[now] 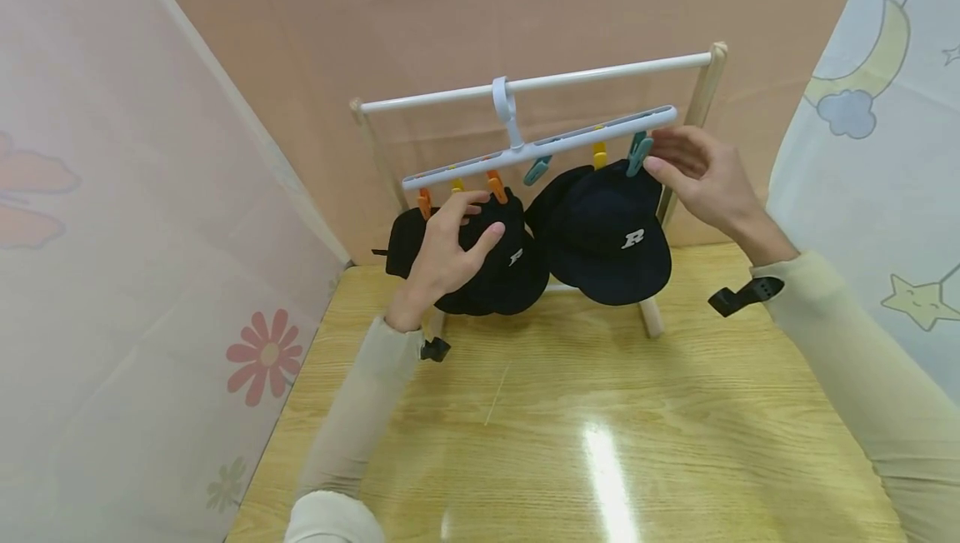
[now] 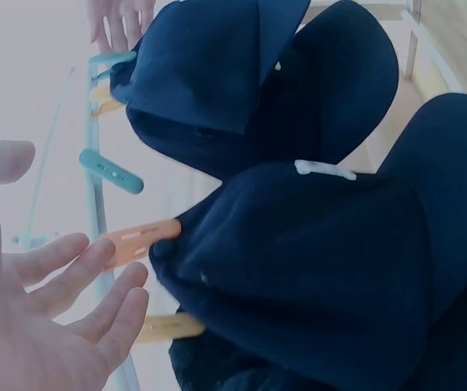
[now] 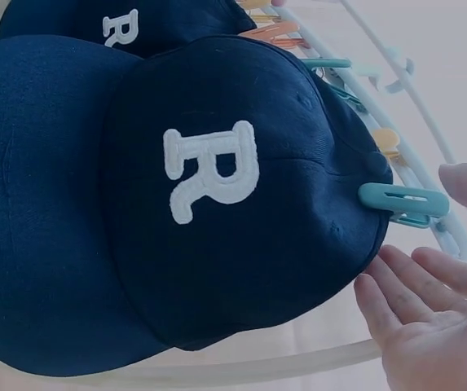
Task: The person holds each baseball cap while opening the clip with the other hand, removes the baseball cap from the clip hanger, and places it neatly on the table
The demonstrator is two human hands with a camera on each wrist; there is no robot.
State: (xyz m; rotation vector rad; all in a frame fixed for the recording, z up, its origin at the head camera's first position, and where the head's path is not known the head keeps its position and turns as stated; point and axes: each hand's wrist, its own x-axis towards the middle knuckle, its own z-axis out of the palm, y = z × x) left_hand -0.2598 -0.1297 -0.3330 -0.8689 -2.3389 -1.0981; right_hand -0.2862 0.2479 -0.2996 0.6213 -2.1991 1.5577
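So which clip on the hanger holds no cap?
The teal clip just right of the hook in the head view: it hangs free, while the other teal one, by the right hand, grips a cap.

Right dark-navy cloth baseball cap (image 1: 600,222): raised white serif letter "R" (image 3: 237,175) on its front
Left dark-navy cloth baseball cap (image 1: 521,281): small white "R" (image 1: 515,257) on its front

Support: table (image 1: 525,451), yellowish wood-grain top. Standing on it: rack (image 1: 615,72), pale wooden legs, white rail; right-hand foot (image 1: 651,320) visible on tabletop, left-hand foot (image 1: 438,323) partly hidden. In front of rack, on table surface: thin pale streak (image 1: 497,395); farther out from rack and rightward, bright elongated reflection (image 1: 609,476).
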